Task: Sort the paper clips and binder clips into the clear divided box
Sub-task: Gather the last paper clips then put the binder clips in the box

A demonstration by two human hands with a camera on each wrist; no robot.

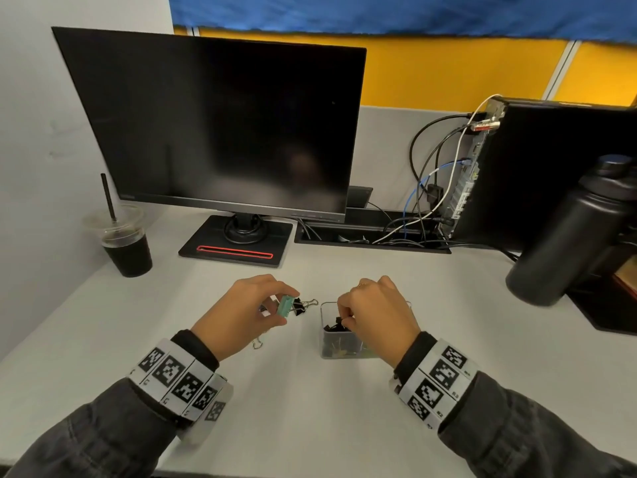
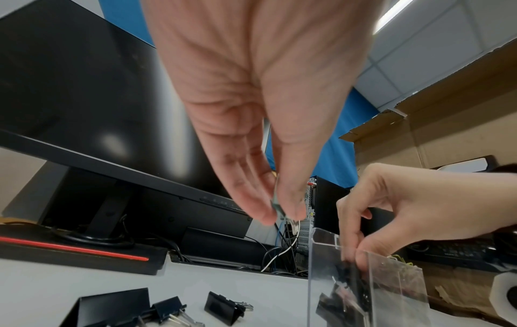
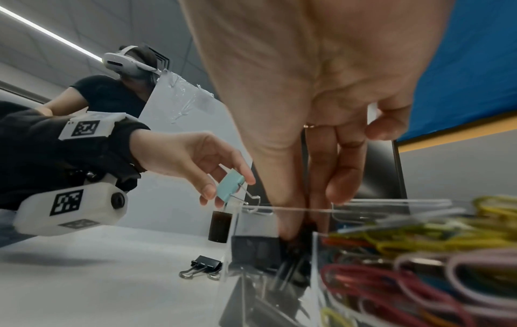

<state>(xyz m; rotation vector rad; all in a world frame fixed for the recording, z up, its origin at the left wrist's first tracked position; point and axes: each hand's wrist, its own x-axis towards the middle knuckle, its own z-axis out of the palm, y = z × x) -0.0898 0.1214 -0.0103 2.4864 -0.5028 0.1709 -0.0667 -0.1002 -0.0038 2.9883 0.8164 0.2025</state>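
My left hand [image 1: 289, 308] pinches a teal binder clip [image 1: 284, 305] between thumb and fingers, held above the desk just left of the clear divided box [image 1: 324, 343]. My right hand [image 1: 344, 320] reaches down into the box's far compartment and pinches a black binder clip [image 1: 339, 321] there. In the right wrist view the fingertips [image 3: 291, 232] sit among black clips, and coloured paper clips [image 3: 419, 265] fill the near compartment. Loose black binder clips [image 2: 223, 307] lie on the desk under my left hand, one of them [image 3: 205, 265] by the box wall.
A dark monitor [image 1: 213, 125] on its stand fills the back. An iced coffee cup [image 1: 122, 239] stands at the left and a black bottle [image 1: 568, 232] at the right. A cable tray [image 1: 372, 236] and a PC lie behind. Another person with a headset [image 3: 123, 62] sits beyond.
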